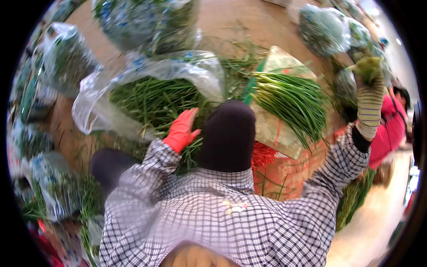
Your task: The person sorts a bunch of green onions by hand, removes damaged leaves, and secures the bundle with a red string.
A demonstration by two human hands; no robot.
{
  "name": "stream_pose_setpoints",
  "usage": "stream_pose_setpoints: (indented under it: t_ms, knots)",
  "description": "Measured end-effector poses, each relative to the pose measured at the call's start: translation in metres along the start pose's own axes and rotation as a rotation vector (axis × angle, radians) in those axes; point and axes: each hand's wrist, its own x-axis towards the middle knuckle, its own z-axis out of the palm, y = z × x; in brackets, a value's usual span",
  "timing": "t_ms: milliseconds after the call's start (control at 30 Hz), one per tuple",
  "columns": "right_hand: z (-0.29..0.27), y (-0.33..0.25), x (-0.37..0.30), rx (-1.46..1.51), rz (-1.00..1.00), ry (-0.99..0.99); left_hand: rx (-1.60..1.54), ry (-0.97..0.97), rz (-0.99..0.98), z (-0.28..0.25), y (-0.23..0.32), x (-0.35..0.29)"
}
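My left hand, in a red-orange glove, lies over loose long green leaves, fingers stretched and thumb apart. Beside it, an open clear plastic bag holds a heap of long, thin green leaves. Far out to the right, my right hand is raised in a yellowish-green glove above a striped cuff. Its fingers are too unclear to show whether they hold anything. Between my hands, a bundle of chive-like stalks with pale ends to the left lies on a worn, pale board.
Full plastic bags of greens stand at the left, with another large bag ahead. More bags sit at the far right. Red ties hang beside my knee. A person in pink is nearby at right.
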Motion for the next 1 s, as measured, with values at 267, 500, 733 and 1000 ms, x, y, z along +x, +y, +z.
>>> stream_pose_setpoints:
  t_ms: [267, 500, 733, 1000]
  knots:
    - [0.156, 0.161, -0.091, -0.415, 0.267, -0.720, 0.273, 0.147, -0.329, 0.024, -0.033, 0.024]
    - [0.145, 0.131, -0.059, -0.365, 0.143, -0.646, 0.364, -0.089, -0.398, 0.057, -0.049, 0.039]
    - [0.190, 0.002, -0.031, -0.211, 0.024, -0.618, 0.289, -0.582, -0.174, 0.076, -0.013, -0.047]
    - [0.361, -0.085, -0.034, 0.009, -0.355, -1.209, -0.121, -0.461, -0.185, 0.014, 0.016, -0.049]
